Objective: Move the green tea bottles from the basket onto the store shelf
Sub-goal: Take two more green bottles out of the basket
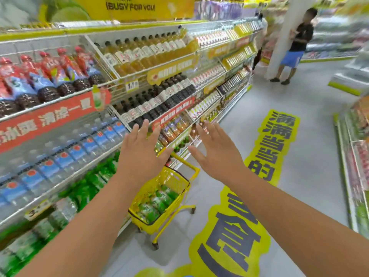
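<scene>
Grey aisle floor [311, 136] lay open from 12 to 3 o'clock, bounded at 9 o'clock by the store shelf [65, 174] edge and at 3 o'clock by another rack. Both arms reached forward, the left hand [139, 154] and right hand [215, 152] spread flat, fingers straight, holding nothing. Below them, the green tea bottles [155, 204] lay inside the yellow wheeled basket [179, 176], just beside the shelf's lower edge.

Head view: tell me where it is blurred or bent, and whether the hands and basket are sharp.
Head view: wide-angle bend curves the shelf rails; motion blur smears the left edge and far aisle. Left hand and right hand are fairly sharp, the yellow basket readable, its green tea bottles soft. Lighting is even, without harsh shadows.
</scene>
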A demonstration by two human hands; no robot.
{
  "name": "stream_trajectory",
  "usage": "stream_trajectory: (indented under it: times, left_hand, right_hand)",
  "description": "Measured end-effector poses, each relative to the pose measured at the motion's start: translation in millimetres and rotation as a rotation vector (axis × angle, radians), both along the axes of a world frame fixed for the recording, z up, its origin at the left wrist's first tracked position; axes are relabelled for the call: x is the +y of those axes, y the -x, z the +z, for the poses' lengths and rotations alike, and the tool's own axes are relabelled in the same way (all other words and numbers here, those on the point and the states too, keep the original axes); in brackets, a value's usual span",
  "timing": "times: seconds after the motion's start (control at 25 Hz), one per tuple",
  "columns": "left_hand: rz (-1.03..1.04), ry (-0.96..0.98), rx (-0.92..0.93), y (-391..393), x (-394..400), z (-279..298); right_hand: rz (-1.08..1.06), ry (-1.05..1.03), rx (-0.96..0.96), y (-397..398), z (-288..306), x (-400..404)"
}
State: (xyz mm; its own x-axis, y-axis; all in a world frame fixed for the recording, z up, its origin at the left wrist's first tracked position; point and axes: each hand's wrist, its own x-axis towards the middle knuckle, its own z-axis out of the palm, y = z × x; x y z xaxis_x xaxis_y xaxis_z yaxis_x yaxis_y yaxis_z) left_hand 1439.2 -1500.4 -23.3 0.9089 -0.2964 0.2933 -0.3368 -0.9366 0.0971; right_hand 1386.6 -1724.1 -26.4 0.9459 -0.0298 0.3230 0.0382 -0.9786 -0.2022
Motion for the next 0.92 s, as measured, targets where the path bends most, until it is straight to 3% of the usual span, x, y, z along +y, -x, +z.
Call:
stream_trajectory:
  times: [0.4,0.68,0.92]
  left_hand:
    - [-0.035,0.021,0.01,-137,-111,-8]
    - [0.172,0.064,0.053,-203,-191,-19]
    - [0.367,0.051,0.072,-222,-195,-16]
  right_hand:
    - [-0.019,-0.035,0.063,-141,2,-108]
    - [0.19,-0.054,0.067,-251,-2,-194]
    - [0.379,0.009,0.139,-318,1,-190]
